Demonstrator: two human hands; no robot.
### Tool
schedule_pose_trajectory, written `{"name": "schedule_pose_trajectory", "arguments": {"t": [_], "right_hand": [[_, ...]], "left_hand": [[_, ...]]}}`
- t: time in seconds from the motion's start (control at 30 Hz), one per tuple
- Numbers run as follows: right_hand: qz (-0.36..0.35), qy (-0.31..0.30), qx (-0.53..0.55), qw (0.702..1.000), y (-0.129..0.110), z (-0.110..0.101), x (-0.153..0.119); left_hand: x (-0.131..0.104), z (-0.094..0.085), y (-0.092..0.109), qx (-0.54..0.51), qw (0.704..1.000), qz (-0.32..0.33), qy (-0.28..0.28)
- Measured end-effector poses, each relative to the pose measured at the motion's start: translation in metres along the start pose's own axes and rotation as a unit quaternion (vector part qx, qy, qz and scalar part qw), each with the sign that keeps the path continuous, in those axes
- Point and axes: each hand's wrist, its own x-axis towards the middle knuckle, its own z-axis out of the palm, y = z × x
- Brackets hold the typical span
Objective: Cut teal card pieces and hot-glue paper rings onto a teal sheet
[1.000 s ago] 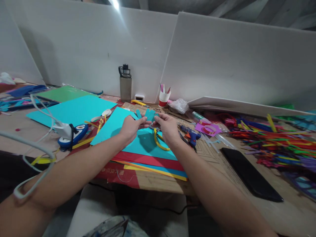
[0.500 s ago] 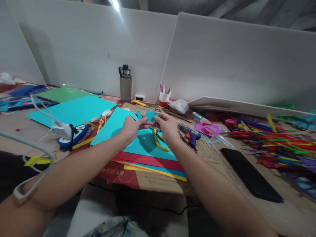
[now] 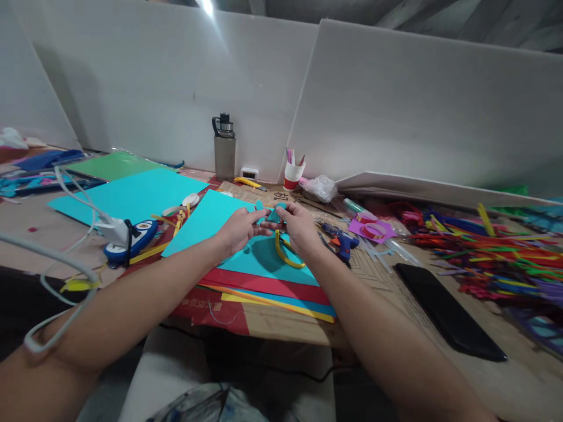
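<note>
Between my two hands, above the stacked sheets, is a small teal cut-out (image 3: 277,213) with rounded, petal-like lobes; fingers cover much of it, and whether it is paper or felt I cannot tell. My left hand (image 3: 237,230) grips its left side with thumb and fingers. Thumb and fingertips of my right hand (image 3: 299,227) pinch the right side. Below lies a turquoise sheet (image 3: 259,268) on top of red, blue and yellow ones. On it rests a tool with a yellow looped handle (image 3: 288,258), partly hidden by my right hand.
To the right are a blue glue gun (image 3: 345,247), a black phone (image 3: 448,310) and a heap of colourful strips (image 3: 497,252). At left, a blue device with a white plug (image 3: 113,231) trails cables. A bottle (image 3: 224,149) and paper cup (image 3: 293,174) stand behind.
The cut-out has turned and is now more covered by my fingers, with fewer lobes showing. My left fingers have spread and shifted slightly; my right hand stays nearly in place.
</note>
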Motion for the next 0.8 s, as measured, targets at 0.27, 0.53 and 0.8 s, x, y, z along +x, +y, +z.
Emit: {"name": "schedule_pose_trajectory", "arguments": {"t": [0.27,0.53,0.8], "right_hand": [[-0.025,-0.001,-0.057,0.998,-0.0004,-0.0007,0.0],[-0.045,-0.017,-0.079,0.996,-0.004,0.0004,-0.0028],[-0.068,-0.019,-0.121,0.99,-0.0053,0.0004,-0.004]], "left_hand": [[-0.0019,-0.0022,0.0016,0.083,0.997,-0.008,0.007],[0.0013,-0.0048,0.003,0.103,0.994,0.001,0.046],[0.0053,-0.0088,-0.002,0.104,0.992,0.025,0.063]]}}
